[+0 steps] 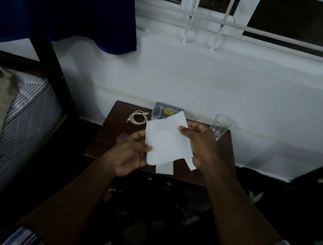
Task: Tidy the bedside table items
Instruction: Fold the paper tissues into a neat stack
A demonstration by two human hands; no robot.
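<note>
**Head view: paper sheets in both hands above the desk, tumbler at risk**

Head view findings, largest item first. The bed, with striped mattress, stands left of the dark wooden desk and takes no part in the work. On the desk, against the wall, sits a grey compartment tray with a yellow label; its front is hidden behind the paper.

White paper sheets are held above the middle of the desk, clear of its surface. The right hand pinches their upper right edge between thumb and fingers. The left hand is loosely spread beneath the lower left corner, its thumb resting on the sheet.

An empty glass tumbler stands at the back right of the desk, just beside the right hand. A coiled white cable lies at the back left.

Risks, as judged:
- A sideways swing of the right wrist could tip the tumbler off the desk.
- Two narrower strips hang unsupported below the main sheet; a loosened pinch could let them slide to the floor.
- The dim light makes edges harder to align.
</note>
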